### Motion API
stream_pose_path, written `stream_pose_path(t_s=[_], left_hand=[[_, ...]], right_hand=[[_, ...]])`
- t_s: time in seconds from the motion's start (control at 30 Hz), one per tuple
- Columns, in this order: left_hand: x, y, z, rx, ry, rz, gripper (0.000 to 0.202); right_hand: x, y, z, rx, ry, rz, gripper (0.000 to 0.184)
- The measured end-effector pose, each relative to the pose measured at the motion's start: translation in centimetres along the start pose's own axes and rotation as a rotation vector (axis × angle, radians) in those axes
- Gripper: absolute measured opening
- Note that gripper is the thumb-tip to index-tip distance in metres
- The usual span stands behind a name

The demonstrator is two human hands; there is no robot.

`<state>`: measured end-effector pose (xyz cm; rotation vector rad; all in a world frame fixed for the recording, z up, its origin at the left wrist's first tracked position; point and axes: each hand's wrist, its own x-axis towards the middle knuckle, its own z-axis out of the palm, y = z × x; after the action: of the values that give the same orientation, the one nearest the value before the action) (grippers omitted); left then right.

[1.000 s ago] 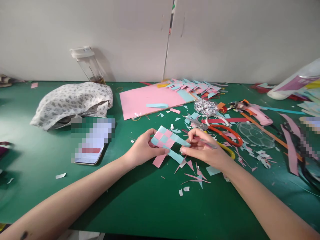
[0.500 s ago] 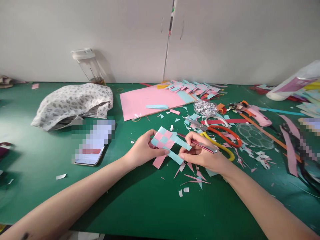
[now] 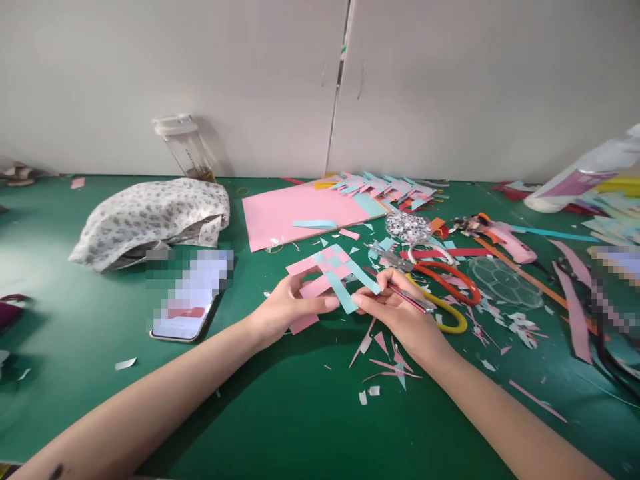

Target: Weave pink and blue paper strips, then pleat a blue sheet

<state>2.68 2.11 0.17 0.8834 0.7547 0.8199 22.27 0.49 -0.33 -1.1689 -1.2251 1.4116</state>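
Observation:
Between my hands is a woven piece of pink and light blue paper strips (image 3: 334,263), checkered in the middle, its loose ends sticking out left and lower right. My left hand (image 3: 293,303) grips it from the left, thumb in front and fingers hidden behind. My right hand (image 3: 407,310) is closed around a dark red pen (image 3: 411,297), which lies across the fingers. Its thumb and fingertips are at the ends of the two blue strips; whether they pinch them I cannot tell. Pink and blue paper scraps (image 3: 383,343) lie on the green table just below.
Orange-handled scissors (image 3: 445,277), a yellow handle (image 3: 455,327), a pink glue gun (image 3: 510,241) and a clear divided dish (image 3: 505,281) are at right. Behind lie a pink sheet (image 3: 280,213) and more woven pieces (image 3: 385,187). A phone (image 3: 193,300) and patterned cloth (image 3: 155,217) are at left.
The woven piece has been turned and tilted in my hands, so pink ends now show at its left. My right hand keeps the pen. The view has shifted slightly upward.

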Motion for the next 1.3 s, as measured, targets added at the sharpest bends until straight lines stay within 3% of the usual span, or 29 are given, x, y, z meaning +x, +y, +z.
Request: stream_pose_path(t_s=[0.17, 0.4, 0.53, 0.7, 0.9, 1.3], left_hand=[[-0.4, -0.4, 1.3, 0.243, 0.123, 0.008, 0.052], [-0.2, -1.2, 1.3, 0.337, 0.294, 0.044, 0.046], [0.0, -1.6, 1.4, 0.280, 0.279, 0.098, 0.035], [0.0, -1.7, 1.5, 0.254, 0.301, 0.092, 0.036], [0.0, -1.7, 1.4, 0.215, 0.350, 0.092, 0.039], [-0.1, -1.8, 1.3, 0.279, 0.319, 0.109, 0.038]], right_hand=[[-0.4, 0.0, 0.8, -0.076, 0.004, 0.011, 0.036], [-0.4, 0.2, 1.0, -0.101, 0.013, -0.002, 0.035], [-0.5, 0.0, 1.4, -0.068, 0.047, -0.031, 0.035], [-0.7, -0.2, 1.9, -0.007, 0.091, -0.045, 0.035], [-0.2, 0.4, 0.9, 0.004, 0.206, -0.033, 0.036], [-0.6, -0.2, 1.5, 0.017, 0.145, 0.002, 0.035]])
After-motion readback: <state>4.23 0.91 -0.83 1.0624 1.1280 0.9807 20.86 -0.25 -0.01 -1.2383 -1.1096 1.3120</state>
